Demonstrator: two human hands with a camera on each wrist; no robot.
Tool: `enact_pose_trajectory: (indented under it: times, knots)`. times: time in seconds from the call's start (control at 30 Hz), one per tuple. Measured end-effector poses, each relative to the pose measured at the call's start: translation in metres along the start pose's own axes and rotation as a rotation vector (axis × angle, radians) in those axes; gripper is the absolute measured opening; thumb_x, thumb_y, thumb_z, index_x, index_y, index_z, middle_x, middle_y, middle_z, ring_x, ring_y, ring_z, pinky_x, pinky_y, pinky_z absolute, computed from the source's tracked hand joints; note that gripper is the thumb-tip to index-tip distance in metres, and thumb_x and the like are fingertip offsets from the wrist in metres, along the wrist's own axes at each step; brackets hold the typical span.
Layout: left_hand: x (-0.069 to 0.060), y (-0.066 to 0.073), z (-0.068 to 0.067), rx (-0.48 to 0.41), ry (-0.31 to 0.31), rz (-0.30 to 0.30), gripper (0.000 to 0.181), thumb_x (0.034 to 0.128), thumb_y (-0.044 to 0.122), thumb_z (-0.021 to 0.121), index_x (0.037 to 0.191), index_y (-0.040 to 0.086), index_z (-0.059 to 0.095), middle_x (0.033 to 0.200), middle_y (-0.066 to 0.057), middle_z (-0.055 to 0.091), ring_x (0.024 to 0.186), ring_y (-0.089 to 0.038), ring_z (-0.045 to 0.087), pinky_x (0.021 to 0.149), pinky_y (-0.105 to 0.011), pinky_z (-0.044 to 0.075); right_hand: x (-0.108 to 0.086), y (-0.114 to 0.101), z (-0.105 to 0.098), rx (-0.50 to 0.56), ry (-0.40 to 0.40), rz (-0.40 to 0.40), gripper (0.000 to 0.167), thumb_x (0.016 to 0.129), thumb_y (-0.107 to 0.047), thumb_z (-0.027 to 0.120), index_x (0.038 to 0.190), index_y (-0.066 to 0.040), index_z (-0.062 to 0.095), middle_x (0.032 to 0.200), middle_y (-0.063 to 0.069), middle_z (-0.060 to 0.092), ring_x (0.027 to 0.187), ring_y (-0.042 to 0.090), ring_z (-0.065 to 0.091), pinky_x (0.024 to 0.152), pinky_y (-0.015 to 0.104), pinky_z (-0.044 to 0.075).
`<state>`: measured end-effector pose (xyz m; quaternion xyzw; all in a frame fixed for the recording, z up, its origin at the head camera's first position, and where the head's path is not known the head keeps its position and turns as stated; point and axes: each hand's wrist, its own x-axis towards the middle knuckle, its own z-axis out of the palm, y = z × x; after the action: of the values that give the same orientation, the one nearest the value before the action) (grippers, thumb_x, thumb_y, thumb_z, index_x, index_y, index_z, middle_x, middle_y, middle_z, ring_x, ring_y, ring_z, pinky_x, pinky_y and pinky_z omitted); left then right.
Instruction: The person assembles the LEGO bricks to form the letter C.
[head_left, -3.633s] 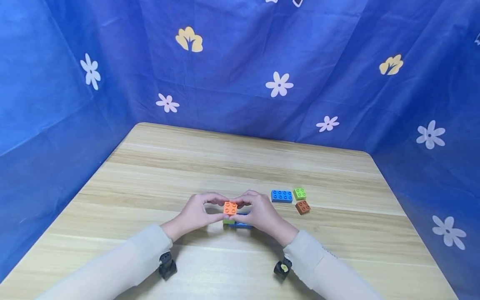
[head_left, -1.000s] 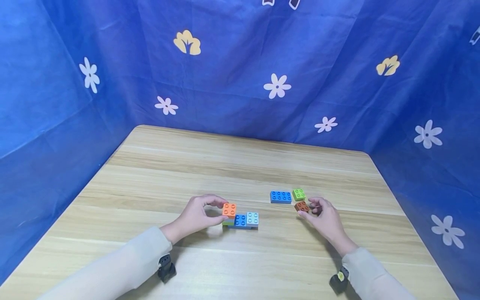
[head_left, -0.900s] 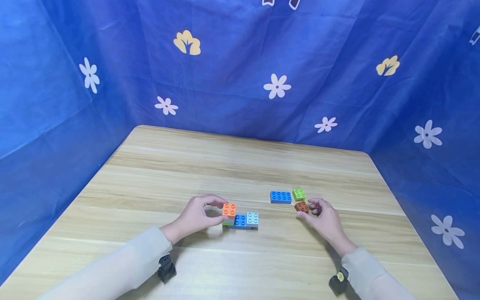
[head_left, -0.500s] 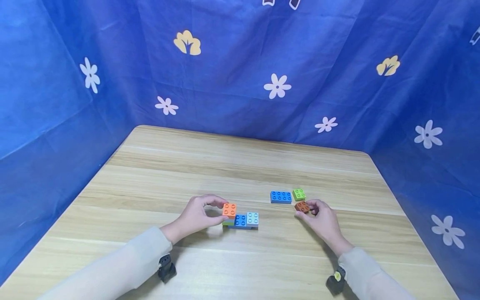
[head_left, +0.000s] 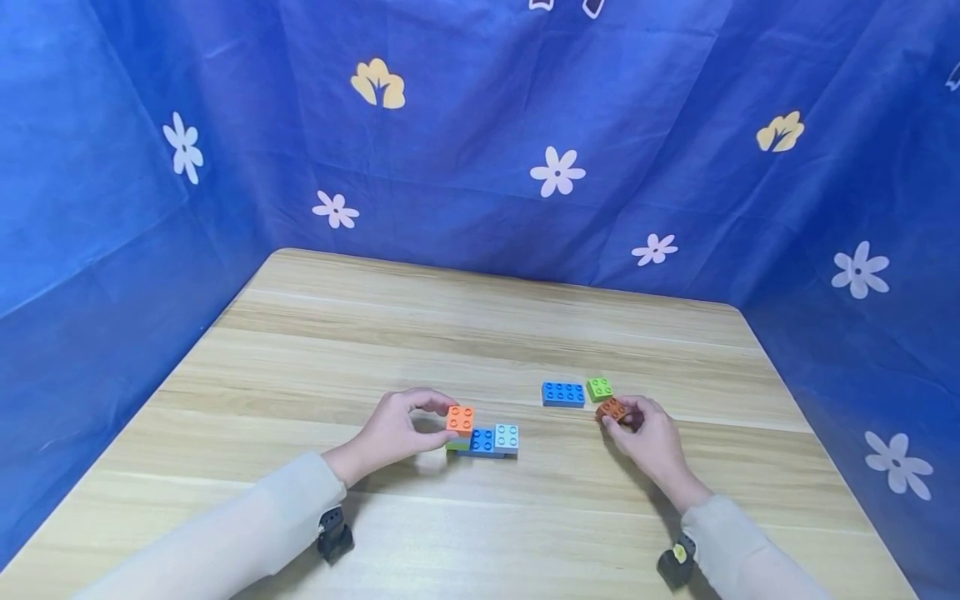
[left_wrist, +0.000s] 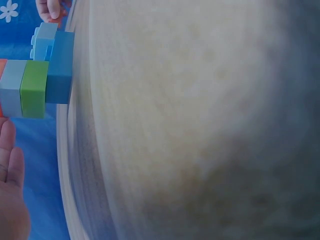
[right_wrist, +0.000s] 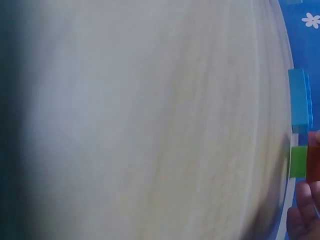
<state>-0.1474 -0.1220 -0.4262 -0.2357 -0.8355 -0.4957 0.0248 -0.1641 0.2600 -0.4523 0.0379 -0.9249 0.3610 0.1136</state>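
My left hand (head_left: 397, 429) pinches the orange brick (head_left: 460, 419), the top of a small stack. Below the orange brick come a light grey-blue brick (left_wrist: 12, 89), a green brick (left_wrist: 35, 89) and a long blue brick (left_wrist: 61, 67), as the left wrist view shows. A pale blue brick (head_left: 506, 437) sits on the right end of the long blue one. My right hand (head_left: 654, 442) holds the brown brick (head_left: 612, 408) between thumb and fingers, close beside the loose lime green brick (head_left: 600, 388). In the right wrist view the brown brick (right_wrist: 313, 159) is partly cut off.
A loose blue brick (head_left: 562, 394) with two rows of studs lies left of the lime green one. The wooden table (head_left: 450, 325) is bordered at the back and sides by a blue cloth (head_left: 465, 125) with flower prints.
My right hand has moved from the stack to the brown brick and gripped it; the brick has shifted slightly and turned. My left hand stays on the orange brick.
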Motion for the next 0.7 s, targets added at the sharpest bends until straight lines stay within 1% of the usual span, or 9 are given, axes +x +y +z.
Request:
enact_pose_trajectory:
  times: [0.13, 0.27, 0.33, 0.43, 0.7]
  knots:
    - [0.0, 0.001, 0.001, -0.001, 0.002, -0.005, 0.033, 0.0741, 0.015, 0.082, 0.104, 0.011, 0.069, 0.099, 0.004, 0.068, 0.093, -0.018, 0.063, 0.091, -0.045, 0.048, -0.001, -0.008, 0.002, 0.04, 0.017, -0.041, 0.036, 0.076, -0.012, 0.078, 0.106, 0.001, 0.063, 0.095, 0.01, 0.061, 0.08, 0.02, 0.061, 0.068, 0.028, 0.053]
    - [0.0, 0.002, 0.0, -0.003, 0.001, -0.003, 0.033, 0.0738, 0.014, 0.082, 0.104, 0.012, 0.069, 0.099, 0.005, 0.068, 0.093, -0.017, 0.063, 0.091, -0.044, 0.048, -0.002, -0.02, 0.01, 0.089, 0.032, -0.092, 0.036, 0.075, -0.01, 0.079, 0.107, -0.001, 0.064, 0.096, 0.01, 0.06, 0.081, 0.02, 0.062, 0.071, 0.031, 0.054]
    - [0.0, 0.001, 0.0, -0.006, 0.0, 0.001, 0.033, 0.0742, 0.017, 0.082, 0.104, 0.013, 0.069, 0.099, 0.007, 0.068, 0.093, -0.015, 0.063, 0.091, -0.043, 0.048, -0.002, -0.028, 0.015, 0.128, 0.036, -0.121, 0.036, 0.075, -0.008, 0.079, 0.107, -0.001, 0.064, 0.097, 0.009, 0.06, 0.081, 0.021, 0.062, 0.072, 0.033, 0.055]
    - [0.0, 0.0, 0.0, -0.012, 0.002, 0.002, 0.033, 0.0747, 0.018, 0.082, 0.104, 0.012, 0.069, 0.1, 0.004, 0.068, 0.093, -0.016, 0.063, 0.091, -0.044, 0.048, -0.002, -0.041, 0.021, 0.179, 0.029, -0.164, 0.037, 0.074, -0.006, 0.08, 0.107, -0.002, 0.065, 0.098, 0.009, 0.06, 0.082, 0.021, 0.063, 0.073, 0.035, 0.056]
    - [0.0, 0.0, 0.0, -0.007, -0.001, -0.002, 0.033, 0.075, 0.019, 0.082, 0.105, 0.013, 0.069, 0.099, 0.005, 0.068, 0.094, -0.016, 0.063, 0.091, -0.045, 0.048, 0.002, -0.076, 0.036, 0.24, -0.036, -0.237, 0.036, 0.076, -0.012, 0.08, 0.109, -0.008, 0.066, 0.099, 0.003, 0.061, 0.085, 0.019, 0.06, 0.072, 0.037, 0.056]
